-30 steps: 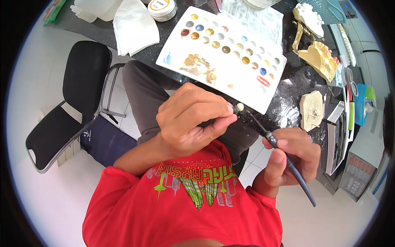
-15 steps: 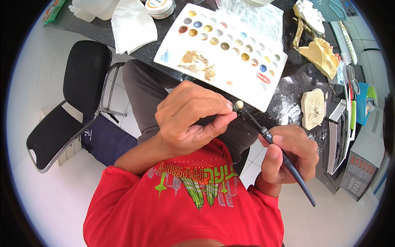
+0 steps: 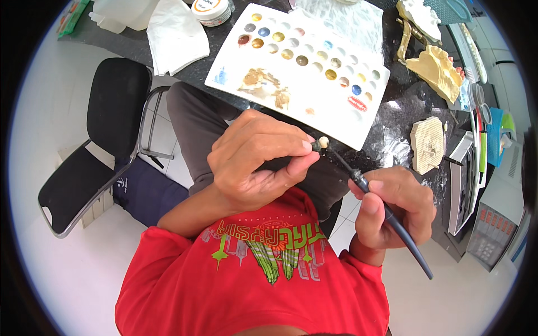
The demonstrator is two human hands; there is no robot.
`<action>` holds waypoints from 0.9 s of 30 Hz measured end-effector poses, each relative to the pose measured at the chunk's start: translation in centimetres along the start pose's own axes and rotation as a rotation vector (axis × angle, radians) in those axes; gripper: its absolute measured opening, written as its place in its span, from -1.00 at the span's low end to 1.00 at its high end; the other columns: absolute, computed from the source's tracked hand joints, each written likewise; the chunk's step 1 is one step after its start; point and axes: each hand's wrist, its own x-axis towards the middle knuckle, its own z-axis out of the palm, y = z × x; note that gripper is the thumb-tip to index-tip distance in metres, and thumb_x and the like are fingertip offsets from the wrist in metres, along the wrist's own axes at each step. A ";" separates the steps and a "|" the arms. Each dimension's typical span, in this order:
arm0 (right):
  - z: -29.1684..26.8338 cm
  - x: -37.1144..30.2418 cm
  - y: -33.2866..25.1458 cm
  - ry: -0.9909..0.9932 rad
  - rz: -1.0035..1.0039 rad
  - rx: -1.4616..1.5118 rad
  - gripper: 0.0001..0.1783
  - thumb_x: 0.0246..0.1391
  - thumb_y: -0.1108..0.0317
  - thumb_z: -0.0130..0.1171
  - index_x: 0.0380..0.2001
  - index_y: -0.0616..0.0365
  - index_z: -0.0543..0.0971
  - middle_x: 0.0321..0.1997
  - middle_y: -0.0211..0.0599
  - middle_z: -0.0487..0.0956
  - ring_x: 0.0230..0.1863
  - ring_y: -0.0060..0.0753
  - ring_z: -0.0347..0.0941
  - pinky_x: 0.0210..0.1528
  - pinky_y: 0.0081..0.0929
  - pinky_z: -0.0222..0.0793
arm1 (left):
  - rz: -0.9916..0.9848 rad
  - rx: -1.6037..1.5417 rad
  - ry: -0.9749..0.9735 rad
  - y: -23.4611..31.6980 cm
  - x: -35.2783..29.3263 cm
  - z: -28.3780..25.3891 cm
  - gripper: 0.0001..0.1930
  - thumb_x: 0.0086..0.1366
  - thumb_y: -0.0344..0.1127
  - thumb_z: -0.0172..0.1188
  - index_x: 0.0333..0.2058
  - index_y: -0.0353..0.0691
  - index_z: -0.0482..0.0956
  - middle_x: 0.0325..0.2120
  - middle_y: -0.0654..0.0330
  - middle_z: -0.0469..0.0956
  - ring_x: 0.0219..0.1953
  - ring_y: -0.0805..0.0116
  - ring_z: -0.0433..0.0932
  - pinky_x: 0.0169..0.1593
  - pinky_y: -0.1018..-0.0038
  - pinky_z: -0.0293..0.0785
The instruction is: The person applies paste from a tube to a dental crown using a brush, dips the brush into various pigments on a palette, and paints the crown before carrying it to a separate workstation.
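My left hand [image 3: 255,154] is closed in a pinch, thumb against forefinger, on a small dark holder [image 3: 316,147]. A cream tooth crown [image 3: 324,142] sits at the end of that holder, just beyond the fingertips. In my right hand [image 3: 399,207] is a slim dark brush [image 3: 408,245], gripped like a pen with its handle slanting down to the right. Its thin tip points at the crown; whether they touch is too fine to make out. Beyond both hands lies a white paint palette [image 3: 330,124] with rows of coloured wells and brown smears.
Right of the palette, a honeycomb firing tray [image 3: 428,147] with pegs lies on the dark worktop [image 3: 392,131], below a yellowish dental model [image 3: 436,73]. White tissue [image 3: 178,39] and a lidded jar [image 3: 212,10] are at the far left. A black chair [image 3: 115,106] stands left.
The view has shifted slightly, moving the palette a little left. The brush tip sits slightly farther from the crown. Both hands keep their grips.
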 end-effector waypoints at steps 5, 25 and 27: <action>0.2 0.0 -0.1 0.024 0.011 0.017 -0.77 -0.28 0.62 0.31 -0.46 0.40 0.50 -0.66 -0.14 0.54 -0.68 -0.31 0.52 -0.67 -0.55 0.43 | -0.007 -0.012 0.008 -0.1 -0.1 0.1 -0.76 -0.07 -0.52 0.43 -0.41 -0.20 0.56 -0.52 0.22 0.62 -0.51 0.37 0.57 -0.43 0.57 0.42; -0.4 0.3 -0.2 -0.056 -0.096 -0.080 -0.71 -0.32 0.60 0.29 -0.37 0.27 0.58 -0.56 -0.23 0.52 -0.63 -0.44 0.43 -0.65 -0.62 0.28 | -0.050 0.024 0.009 0.3 0.0 0.1 -0.74 -0.12 -0.52 0.44 -0.42 -0.17 0.58 -0.52 0.28 0.60 -0.50 0.38 0.54 -0.44 0.56 0.42; -0.1 0.3 -0.1 -0.031 -0.102 -0.077 -0.73 -0.32 0.60 0.29 -0.40 0.27 0.56 -0.58 -0.23 0.52 -0.64 -0.43 0.45 -0.66 -0.62 0.30 | -0.052 0.024 0.010 0.3 -0.1 0.1 -0.74 -0.12 -0.52 0.44 -0.42 -0.17 0.58 -0.52 0.29 0.60 -0.51 0.38 0.53 -0.44 0.56 0.42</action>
